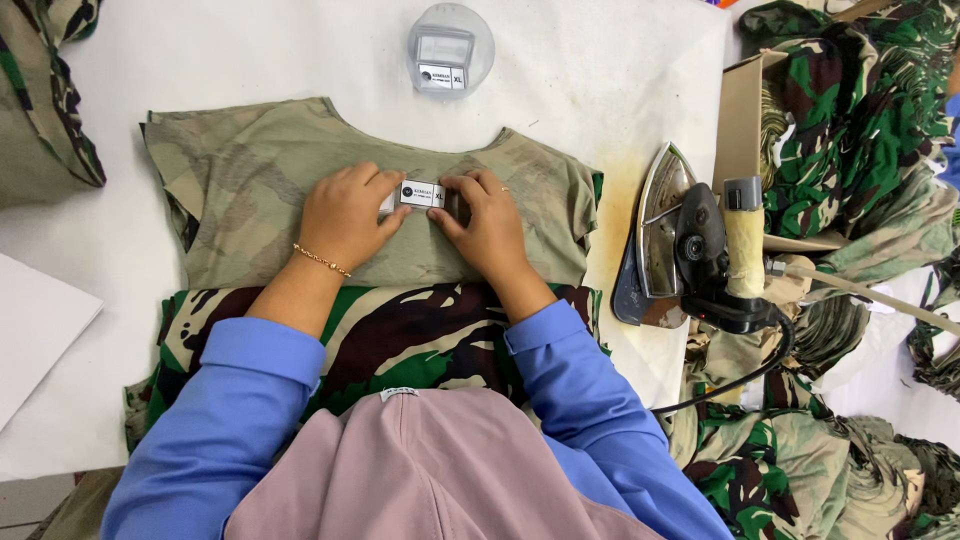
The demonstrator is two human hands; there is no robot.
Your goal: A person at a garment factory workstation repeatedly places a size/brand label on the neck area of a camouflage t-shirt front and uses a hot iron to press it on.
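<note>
Now, fingers [388, 203]: pinching a small white label [421, 193] from both ends.
Left hand [345, 215], right hand [488, 222]: pressing label onto inside-out camouflage shirt [250, 190], below neckline.
Surface [250, 50]: carrying shirt, iron [680, 240] standing rightward.

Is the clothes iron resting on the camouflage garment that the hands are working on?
No: the metal-soled clothes iron sits on the white table, right of the inside-out camouflage garment.

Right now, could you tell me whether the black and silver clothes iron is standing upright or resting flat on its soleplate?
Upright: the clothes iron stands on its heel at the white table's right edge, silver soleplate exposed, facing the garment.
</note>
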